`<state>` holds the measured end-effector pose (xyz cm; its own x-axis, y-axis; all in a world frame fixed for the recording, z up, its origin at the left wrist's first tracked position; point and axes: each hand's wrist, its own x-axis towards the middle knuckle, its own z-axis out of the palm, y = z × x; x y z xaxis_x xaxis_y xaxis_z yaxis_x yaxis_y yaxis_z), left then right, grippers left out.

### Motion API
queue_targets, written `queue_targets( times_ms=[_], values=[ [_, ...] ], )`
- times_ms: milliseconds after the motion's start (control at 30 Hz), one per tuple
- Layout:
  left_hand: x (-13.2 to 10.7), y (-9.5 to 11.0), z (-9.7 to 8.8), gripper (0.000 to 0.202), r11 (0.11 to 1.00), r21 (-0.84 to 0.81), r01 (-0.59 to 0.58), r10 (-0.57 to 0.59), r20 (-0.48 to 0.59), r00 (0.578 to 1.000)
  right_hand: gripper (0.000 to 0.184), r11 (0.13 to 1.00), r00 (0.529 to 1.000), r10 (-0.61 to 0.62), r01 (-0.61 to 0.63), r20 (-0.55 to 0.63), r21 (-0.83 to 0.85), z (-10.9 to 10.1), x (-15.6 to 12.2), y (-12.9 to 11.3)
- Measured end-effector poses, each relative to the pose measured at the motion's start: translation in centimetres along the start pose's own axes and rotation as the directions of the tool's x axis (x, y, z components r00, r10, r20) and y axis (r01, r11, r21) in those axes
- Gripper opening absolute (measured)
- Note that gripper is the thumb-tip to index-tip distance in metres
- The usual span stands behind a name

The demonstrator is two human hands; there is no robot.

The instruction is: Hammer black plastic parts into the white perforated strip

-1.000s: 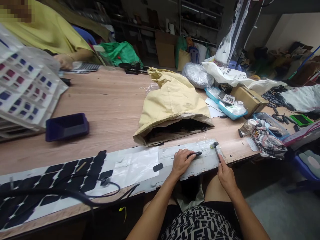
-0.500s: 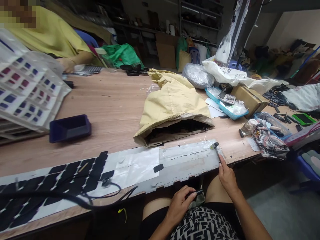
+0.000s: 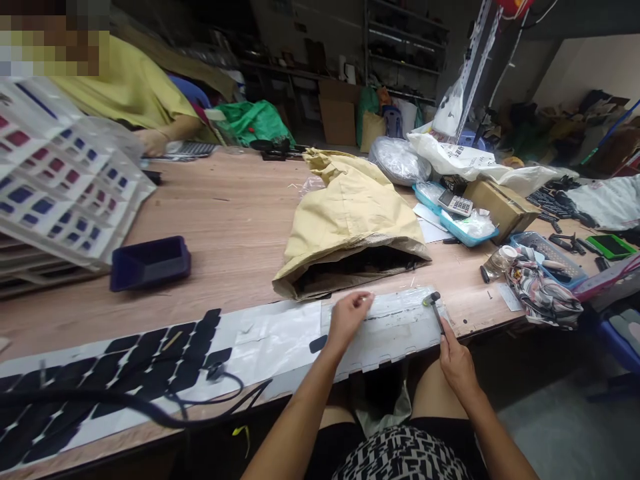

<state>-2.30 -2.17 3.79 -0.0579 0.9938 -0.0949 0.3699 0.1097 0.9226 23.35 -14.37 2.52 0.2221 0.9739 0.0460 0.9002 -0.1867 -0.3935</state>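
Observation:
My left hand point(image 3: 350, 320) hovers over the pale board point(image 3: 385, 333) at the table's front edge, short of the sack's mouth. Its fingers are curled in, and nothing shows between them. In my right hand point(image 3: 456, 360) is a small hammer point(image 3: 436, 310), gripped by its dark handle, its head over the board's right end. A yellowish sack point(image 3: 355, 213) lies on its side beyond the board, its dark mouth facing me; what is inside is too dark to tell. Between my knees hangs a greyish bag point(image 3: 395, 417), partly visible.
Dark flat pieces point(image 3: 160, 360) lie on white sheeting at the left, crossed by a black cable point(image 3: 125, 400). A dark blue tray point(image 3: 150, 263) and a white basket point(image 3: 75, 180) stand behind. A person in yellow point(image 3: 150, 87) sits opposite. Blue baskets point(image 3: 473, 230) are at the right.
My left hand has risen from my lap to above the board; the dark piece it held is no longer visible. My right hand stays in place with the hammer.

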Motion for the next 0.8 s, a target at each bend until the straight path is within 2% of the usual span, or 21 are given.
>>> queue_targets(
  times_ms=[67, 100, 167, 233, 333, 467, 700, 800],
  values=[
    [4.4, 0.1, -0.1, 0.039, 0.994, 0.065, 0.088, -0.075, -0.189, 0.979, 0.052, 1.0, 1.0, 0.003, -0.003, 0.005, 0.003, 0.0, 0.0, 0.1],
    [6.3, 0.2, 0.0, 0.038, 0.983, 0.115, 0.14, -0.109, -0.244, 0.964, 0.052, 1.0, 1.0, 0.007, -0.007, 0.011, 0.012, 0.0, 0.0, 0.1],
    [9.1, 0.4, 0.4, 0.041, 0.948, 0.206, 0.243, -0.176, -0.299, 0.938, 0.052, 0.999, 1.0, 0.014, -0.015, 0.023, 0.035, 0.0, 0.0, 0.0],
    [10.8, 0.6, 1.1, 0.047, 0.908, 0.278, 0.314, -0.225, -0.309, 0.924, 0.052, 0.999, 0.999, 0.013, -0.014, 0.031, 0.048, -0.1, -0.1, 0.0],
    [11.5, 0.7, 2.2, 0.052, 0.877, 0.341, 0.339, -0.226, -0.331, 0.916, 0.053, 0.999, 0.999, 0.017, -0.019, 0.043, 0.031, 0.0, -0.1, -0.1],
    [11.4, 0.6, 3.0, 0.05, 0.87, 0.359, 0.338, -0.206, -0.357, 0.911, 0.052, 1.0, 1.0, 0.015, -0.016, 0.025, 0.024, 0.2, -0.2, 0.0],
    [10.5, 0.5, 1.7, 0.043, 0.863, 0.413, 0.292, -0.168, -0.31, 0.936, 0.052, 1.0, 1.0, 0.019, -0.019, 0.022, -0.004, 0.2, -0.2, 0.0],
    [10.4, 0.3, 1.3, 0.048, 0.851, 0.456, 0.262, -0.146, -0.274, 0.951, 0.052, 1.0, 1.0, 0.022, -0.022, 0.018, -0.017, 0.2, -0.1, 0.0]
  ],
)
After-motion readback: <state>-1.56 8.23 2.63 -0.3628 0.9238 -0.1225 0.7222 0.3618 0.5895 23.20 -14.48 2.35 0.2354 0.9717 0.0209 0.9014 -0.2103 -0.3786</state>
